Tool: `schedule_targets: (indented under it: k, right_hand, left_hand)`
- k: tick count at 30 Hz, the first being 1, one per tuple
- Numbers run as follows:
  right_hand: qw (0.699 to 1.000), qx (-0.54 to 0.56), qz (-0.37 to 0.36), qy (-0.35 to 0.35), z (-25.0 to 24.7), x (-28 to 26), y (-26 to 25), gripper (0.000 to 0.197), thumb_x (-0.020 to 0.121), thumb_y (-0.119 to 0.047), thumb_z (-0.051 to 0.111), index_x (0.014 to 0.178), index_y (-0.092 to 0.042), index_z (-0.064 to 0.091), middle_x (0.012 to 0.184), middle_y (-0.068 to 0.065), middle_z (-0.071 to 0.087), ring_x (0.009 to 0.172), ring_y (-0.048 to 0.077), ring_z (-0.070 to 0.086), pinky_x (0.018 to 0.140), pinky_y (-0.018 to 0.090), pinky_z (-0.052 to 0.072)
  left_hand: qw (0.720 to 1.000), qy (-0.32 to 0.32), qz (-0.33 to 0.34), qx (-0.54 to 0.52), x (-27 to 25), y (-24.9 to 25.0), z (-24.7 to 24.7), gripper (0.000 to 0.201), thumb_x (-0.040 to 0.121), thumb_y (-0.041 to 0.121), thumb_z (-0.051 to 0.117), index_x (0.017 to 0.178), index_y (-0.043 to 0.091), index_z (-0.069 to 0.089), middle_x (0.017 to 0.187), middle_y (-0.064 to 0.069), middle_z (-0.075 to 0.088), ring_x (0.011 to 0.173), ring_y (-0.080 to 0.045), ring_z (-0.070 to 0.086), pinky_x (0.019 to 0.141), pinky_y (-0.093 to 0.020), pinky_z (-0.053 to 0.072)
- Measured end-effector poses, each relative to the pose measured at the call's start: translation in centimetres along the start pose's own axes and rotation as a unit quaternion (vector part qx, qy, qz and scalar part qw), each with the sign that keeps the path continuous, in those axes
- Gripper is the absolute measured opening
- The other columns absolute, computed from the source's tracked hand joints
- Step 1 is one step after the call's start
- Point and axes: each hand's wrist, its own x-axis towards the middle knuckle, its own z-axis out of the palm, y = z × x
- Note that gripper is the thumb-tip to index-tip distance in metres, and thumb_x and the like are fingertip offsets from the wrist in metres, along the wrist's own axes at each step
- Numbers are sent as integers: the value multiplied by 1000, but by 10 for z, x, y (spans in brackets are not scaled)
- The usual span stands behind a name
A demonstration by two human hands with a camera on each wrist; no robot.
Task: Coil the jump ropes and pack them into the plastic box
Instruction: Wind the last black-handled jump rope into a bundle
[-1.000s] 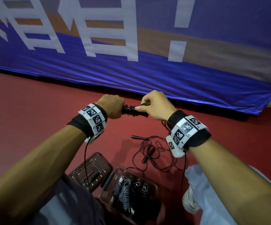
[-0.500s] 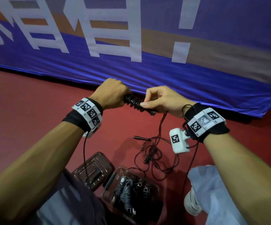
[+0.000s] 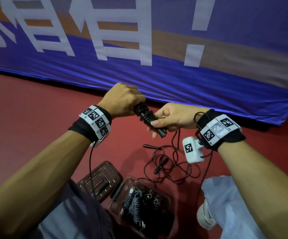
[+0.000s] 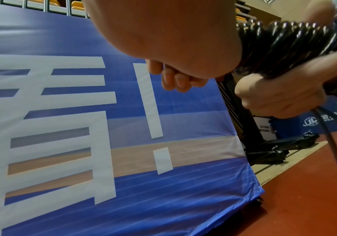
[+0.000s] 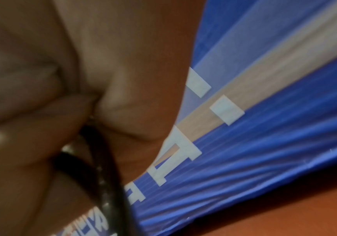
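Between my hands is a black jump rope (image 3: 145,115) wound in tight turns round its handles (image 3: 162,131). My left hand (image 3: 124,100) grips the upper end of the bundle (image 4: 284,47). My right hand (image 3: 169,117) pinches the cord against the lower part with thumb and fingers; the cord (image 5: 103,167) runs out past my palm. The free cord hangs down to a loose tangle of rope (image 3: 170,164) on the red floor. The clear plastic box (image 3: 167,204) stands open near my knees, holding several coiled ropes (image 3: 139,206).
The box's lid (image 3: 103,178) lies flat to the left of the box. A blue banner (image 3: 157,66) hangs along the far edge of the red floor (image 3: 27,126). My white shoe (image 3: 203,219) and pale trouser leg are at the lower right.
Both hands rose and shifted right. The bundle tilted from level to steep, with my left hand higher. My right wrist rolled round, carrying the cord about the handles.
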Motion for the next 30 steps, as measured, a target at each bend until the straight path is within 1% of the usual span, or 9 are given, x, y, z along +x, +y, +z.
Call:
schedule_targets:
  k: [2, 6, 10, 13, 15, 19, 24, 28, 30]
  right_hand:
    - [998, 44, -7, -48, 4, 3, 0, 39, 92, -43, 71, 100, -5, 72, 85, 10, 77, 39, 5, 28, 44, 25, 12]
    - [981, 158, -65, -88, 13, 10, -1, 65, 80, -62, 72, 100, 0, 65, 75, 7, 74, 33, -2, 29, 39, 19, 18]
    - [975, 207, -64, -44, 20, 7, -12, 62, 91, -61, 38, 100, -1, 54, 51, -4, 59, 31, 0, 22, 42, 22, 16]
    - [959, 280, -46, -24, 23, 10, -16, 65, 97, -66, 26, 93, -7, 53, 42, -6, 41, 39, 9, 10, 45, 24, 13]
    - [930, 365, -47, -12, 25, 17, -14, 66, 100, -68, 24, 86, -10, 54, 40, -6, 33, 42, 10, 9, 44, 24, 9]
    - [885, 456, -52, 74, 29, 32, -10, 57, 109, -48, 24, 73, -13, 52, 38, -7, 27, 38, 6, 15, 36, 19, 13]
    - [830, 526, -7, 185, 43, 46, -10, 50, 109, -34, 24, 72, -11, 47, 37, -6, 26, 32, 5, 18, 30, 17, 13]
    - [759, 598, 44, 253, 55, 52, -5, 40, 102, -18, 24, 70, -10, 46, 39, -4, 31, 28, 6, 19, 28, 18, 12]
    - [731, 615, 48, 291, 57, 58, -2, 39, 101, -15, 23, 71, -9, 47, 41, -1, 39, 27, 7, 20, 27, 18, 13]
  left_hand:
    - [999, 38, -11, -25, 0, 2, 0, 13, 78, 22, 57, 70, 12, 60, 61, -1, 57, 55, -26, 55, 48, -27, 32]
    - [988, 101, -105, -56, 0, 1, 6, 7, 76, 17, 65, 70, 13, 63, 62, 1, 59, 56, -25, 55, 46, -31, 39]
    - [962, 103, -229, -108, 1, 7, 16, 3, 67, 19, 65, 67, 17, 63, 55, 0, 58, 52, -30, 55, 49, -33, 43]
    - [938, 30, -324, -122, 4, 10, 18, 5, 70, 22, 61, 68, 17, 62, 56, -1, 57, 64, -37, 58, 54, -33, 40]
    - [907, -35, -396, -141, 8, 11, 20, 17, 76, 18, 60, 61, 17, 53, 57, 1, 52, 66, -36, 55, 57, -32, 36]
    - [848, -91, -491, -178, 10, 11, 30, 19, 83, 24, 58, 68, 15, 51, 70, -4, 58, 73, -36, 60, 62, -32, 40]
    - [825, -167, -522, -139, 10, 18, 37, 19, 87, 29, 60, 99, 17, 50, 102, -8, 63, 99, -33, 64, 79, -35, 46]
    - [818, -233, -517, -91, 11, 25, 49, 29, 87, 31, 62, 112, 16, 58, 111, -8, 66, 103, -31, 66, 81, -35, 45]
    - [817, -246, -516, -69, 13, 25, 52, 31, 87, 32, 62, 113, 15, 60, 105, -7, 67, 98, -29, 66, 78, -34, 45]
